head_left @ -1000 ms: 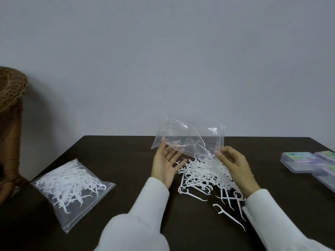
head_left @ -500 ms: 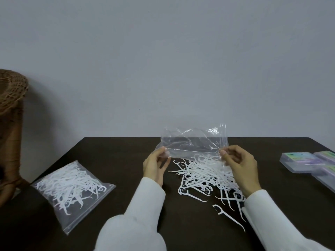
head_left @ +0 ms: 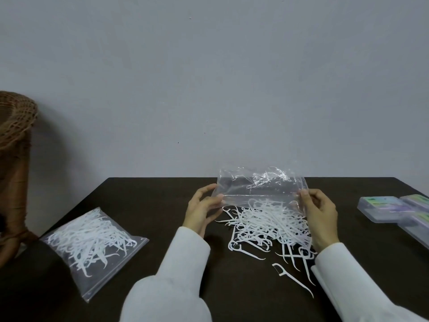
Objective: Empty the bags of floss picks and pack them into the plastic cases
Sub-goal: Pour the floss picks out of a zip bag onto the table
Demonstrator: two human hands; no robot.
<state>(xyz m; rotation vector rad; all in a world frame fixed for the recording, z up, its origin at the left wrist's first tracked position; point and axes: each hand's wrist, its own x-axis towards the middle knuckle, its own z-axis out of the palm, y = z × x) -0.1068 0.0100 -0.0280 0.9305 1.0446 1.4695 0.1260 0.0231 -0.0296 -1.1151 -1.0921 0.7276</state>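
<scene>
Both hands pinch empty bag [head_left: 261, 185] at lower corners: left hand [head_left: 202, 208], right hand [head_left: 319, 211]; held above floss pile [head_left: 267, 225], frame centre, mouth down to drain. Cases [head_left: 380, 208] wait right edge.

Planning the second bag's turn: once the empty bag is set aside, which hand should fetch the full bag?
Left, probably. The full bag lies on the table's left side, nearer the left hand. The right hand would have to cross the loose picks. Both hands now grip the empty bag.

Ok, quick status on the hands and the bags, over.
Left hand and right hand pinch the empty bag. Floss picks heaped beneath. Full bag untouched. Cases shut, nothing blocking.
</scene>
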